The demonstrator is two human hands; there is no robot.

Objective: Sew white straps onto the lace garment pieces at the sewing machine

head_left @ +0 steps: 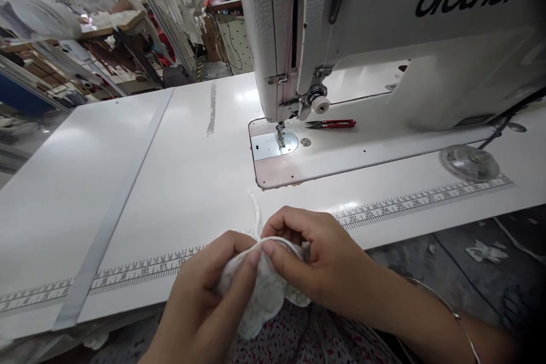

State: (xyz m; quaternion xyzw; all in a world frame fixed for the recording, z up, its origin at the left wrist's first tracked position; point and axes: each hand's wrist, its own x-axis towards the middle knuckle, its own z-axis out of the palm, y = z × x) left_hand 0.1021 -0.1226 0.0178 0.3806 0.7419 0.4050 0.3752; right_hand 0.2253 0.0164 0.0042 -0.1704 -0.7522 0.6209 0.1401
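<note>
Both hands pinch a small white fabric piece (264,290) at the near edge of the surface (179,182): left hand (205,301) and right hand (315,261) fingers pressed on its top seam, seemingly folding it. Nothing lies under the sewing machine (384,28) needle; stitching remains undone.

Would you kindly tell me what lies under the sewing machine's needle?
Only the bare metal needle plate shows; no fabric there. The presser foot covers the spot directly beneath it.

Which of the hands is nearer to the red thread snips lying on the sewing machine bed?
The right hand. It is below the red thread snips, almost in line with them; the left hand is lower and further left. Both hands grip a white fabric piece.
</note>
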